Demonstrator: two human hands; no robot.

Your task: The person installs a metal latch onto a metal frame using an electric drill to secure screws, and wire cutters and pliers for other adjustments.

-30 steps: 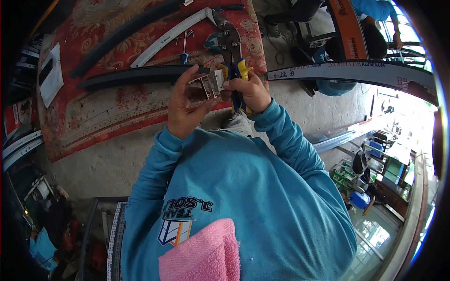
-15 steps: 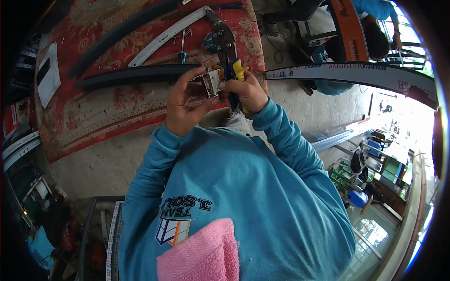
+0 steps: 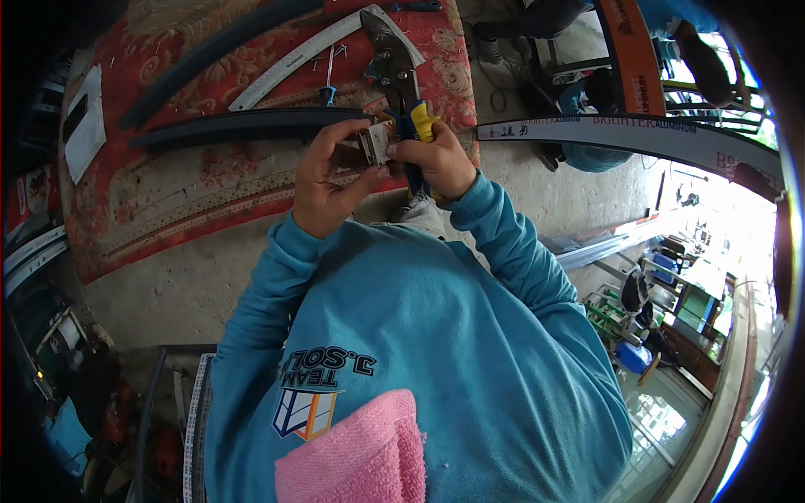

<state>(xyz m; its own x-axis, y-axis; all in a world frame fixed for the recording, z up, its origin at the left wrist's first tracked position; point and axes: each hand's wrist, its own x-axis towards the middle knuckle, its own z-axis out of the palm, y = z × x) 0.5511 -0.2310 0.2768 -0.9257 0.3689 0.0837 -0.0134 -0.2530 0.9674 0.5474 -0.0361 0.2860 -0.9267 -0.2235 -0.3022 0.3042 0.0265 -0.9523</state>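
Observation:
My left hand is closed on a small boxy metal piece, held between thumb and fingers. My right hand grips tin snips with yellow and blue handles. Their dark jaws point away from me over the table edge. The right thumb also presses against the near side of the metal piece. Beyond the hands, a screwdriver with a blue handle lies on the red patterned cloth, beside a pale curved strip. A dark profile ends close to the left fingers.
Another dark curved profile lies farther back, with a white plate at the left. A long aluminum profile reaches out to the right, below an orange one. Another person is near these. A pink towel hangs on my chest.
The metal piece has turned slightly and shifted a little left in my fingers. The snips' jaws have swung slightly left. Both hands keep their holds. The person at upper right has shifted.

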